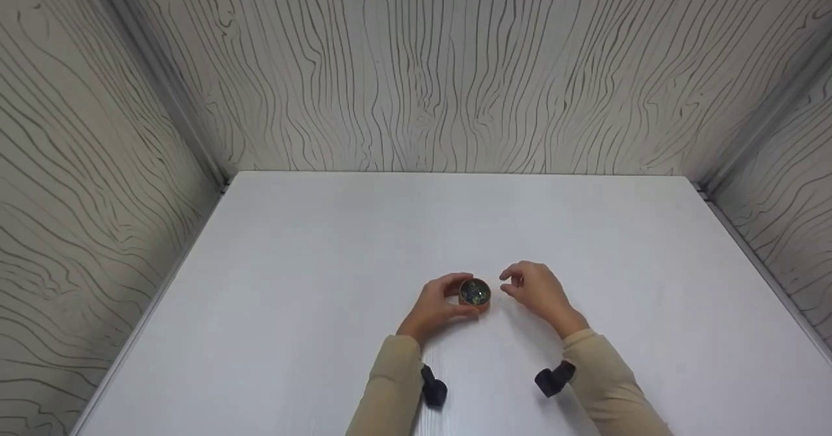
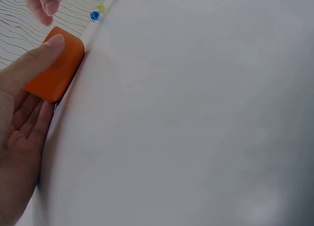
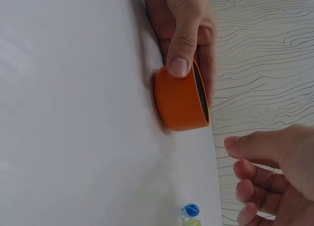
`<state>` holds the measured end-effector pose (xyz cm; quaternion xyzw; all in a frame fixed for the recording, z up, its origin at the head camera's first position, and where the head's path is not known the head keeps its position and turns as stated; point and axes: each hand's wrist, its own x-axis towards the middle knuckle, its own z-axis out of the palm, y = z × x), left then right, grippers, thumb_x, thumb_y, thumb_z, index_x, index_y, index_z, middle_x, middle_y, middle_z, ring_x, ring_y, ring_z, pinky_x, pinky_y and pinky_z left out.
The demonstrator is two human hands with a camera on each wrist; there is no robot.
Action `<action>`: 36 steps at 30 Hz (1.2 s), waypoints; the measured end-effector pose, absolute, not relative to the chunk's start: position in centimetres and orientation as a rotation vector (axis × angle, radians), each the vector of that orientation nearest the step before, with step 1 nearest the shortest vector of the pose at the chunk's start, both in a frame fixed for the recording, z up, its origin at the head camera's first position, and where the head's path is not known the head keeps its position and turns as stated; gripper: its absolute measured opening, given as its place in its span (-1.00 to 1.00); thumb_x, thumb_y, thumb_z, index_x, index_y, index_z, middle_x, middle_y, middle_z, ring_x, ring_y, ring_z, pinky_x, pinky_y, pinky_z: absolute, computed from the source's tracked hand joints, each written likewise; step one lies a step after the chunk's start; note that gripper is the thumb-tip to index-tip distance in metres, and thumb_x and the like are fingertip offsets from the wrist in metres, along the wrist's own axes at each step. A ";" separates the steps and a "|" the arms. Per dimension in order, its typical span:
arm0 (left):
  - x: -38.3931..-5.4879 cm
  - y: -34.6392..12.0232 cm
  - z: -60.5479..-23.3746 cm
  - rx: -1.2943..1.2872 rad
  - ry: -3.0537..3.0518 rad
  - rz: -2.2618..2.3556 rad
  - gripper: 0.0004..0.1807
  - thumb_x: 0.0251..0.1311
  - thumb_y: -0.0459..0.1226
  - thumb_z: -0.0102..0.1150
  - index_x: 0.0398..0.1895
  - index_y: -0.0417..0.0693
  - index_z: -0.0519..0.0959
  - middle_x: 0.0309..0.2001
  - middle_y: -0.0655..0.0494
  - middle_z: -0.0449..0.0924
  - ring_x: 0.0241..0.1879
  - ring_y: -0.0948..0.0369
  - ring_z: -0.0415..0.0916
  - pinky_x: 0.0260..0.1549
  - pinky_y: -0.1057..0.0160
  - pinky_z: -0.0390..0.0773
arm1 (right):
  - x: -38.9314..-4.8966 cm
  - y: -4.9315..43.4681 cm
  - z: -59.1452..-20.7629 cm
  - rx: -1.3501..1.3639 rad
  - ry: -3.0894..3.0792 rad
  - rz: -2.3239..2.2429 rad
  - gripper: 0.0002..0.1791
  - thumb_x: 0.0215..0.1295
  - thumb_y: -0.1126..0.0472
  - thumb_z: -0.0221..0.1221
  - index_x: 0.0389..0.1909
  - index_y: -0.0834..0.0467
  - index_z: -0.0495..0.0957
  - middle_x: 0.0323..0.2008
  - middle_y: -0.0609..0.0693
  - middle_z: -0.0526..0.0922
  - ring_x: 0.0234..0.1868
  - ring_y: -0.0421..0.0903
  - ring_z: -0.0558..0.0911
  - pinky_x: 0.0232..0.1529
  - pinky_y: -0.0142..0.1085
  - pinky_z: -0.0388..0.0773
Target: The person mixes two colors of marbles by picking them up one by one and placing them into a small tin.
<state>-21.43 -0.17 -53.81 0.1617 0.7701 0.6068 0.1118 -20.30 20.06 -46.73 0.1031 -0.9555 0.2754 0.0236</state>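
Note:
A small orange cup [image 1: 482,307] stands on the white table, its dark inside showing several shiny, glassy pieces in the head view. My left hand [image 1: 435,305] grips it from the left, the thumb [image 2: 41,59] on the near wall and the fingers round the far side. To the right of the cup, my right hand [image 1: 538,292] hovers with thumb and fingers loosely bent and apart, nothing between them. Both wrist views show a blue marble [image 3: 191,210] and a yellow-green marble [image 2: 100,8] lying close together on the table beyond the cup.
The white table [image 1: 312,260] runs back to a wall [image 1: 416,72] with a wood-grain pattern. Similar panels [image 1: 58,228] rise at both sides. A black wrist camera [image 1: 552,379] sticks out inward from the right sleeve, another [image 1: 433,390] from the left.

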 end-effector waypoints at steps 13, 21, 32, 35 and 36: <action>-21.4 -0.2 -53.5 0.439 2.274 1.751 -0.26 -0.13 -0.26 0.52 0.23 -0.07 0.47 0.19 0.01 0.58 0.18 0.10 0.55 0.30 0.11 0.45 | -20.8 21.4 -46.1 0.271 -2.997 0.821 -0.85 0.16 0.32 0.27 -0.25 0.26 0.69 -0.51 0.04 0.59 -0.43 -0.15 0.45 -0.42 -0.39 0.34; -21.4 -0.2 -53.6 0.443 2.300 1.718 -0.24 -0.15 -0.24 0.52 0.23 -0.05 0.47 0.19 0.03 0.58 0.17 0.13 0.56 0.29 0.13 0.46 | -21.0 22.1 -46.1 0.235 -3.013 0.838 -0.81 0.18 0.29 0.27 -0.19 0.26 0.68 -0.47 0.06 0.61 -0.40 -0.14 0.46 -0.39 -0.40 0.37; -21.5 -0.2 -53.8 0.453 2.268 1.771 -0.27 -0.14 -0.29 0.51 0.21 -0.08 0.49 0.16 -0.02 0.60 0.17 0.08 0.57 0.29 0.14 0.46 | -21.1 22.9 -46.3 0.213 -2.997 0.864 -0.84 0.17 0.30 0.28 -0.24 0.27 0.69 -0.49 0.06 0.60 -0.40 -0.13 0.47 -0.39 -0.39 0.35; -21.4 -0.1 -53.8 0.456 2.272 1.766 -0.27 -0.15 -0.30 0.51 0.21 -0.08 0.49 0.16 -0.02 0.60 0.16 0.09 0.57 0.28 0.15 0.47 | -21.1 23.1 -46.3 0.192 -3.013 0.871 -0.83 0.18 0.29 0.27 -0.23 0.27 0.68 -0.47 0.07 0.60 -0.39 -0.11 0.47 -0.37 -0.36 0.36; -21.4 -0.1 -53.8 0.454 2.272 1.764 -0.27 -0.15 -0.30 0.51 0.21 -0.08 0.48 0.16 -0.02 0.59 0.17 0.09 0.56 0.27 0.16 0.47 | -21.1 23.2 -46.4 0.187 -3.015 0.872 -0.83 0.18 0.29 0.27 -0.23 0.27 0.68 -0.47 0.07 0.60 -0.38 -0.11 0.47 -0.37 -0.36 0.36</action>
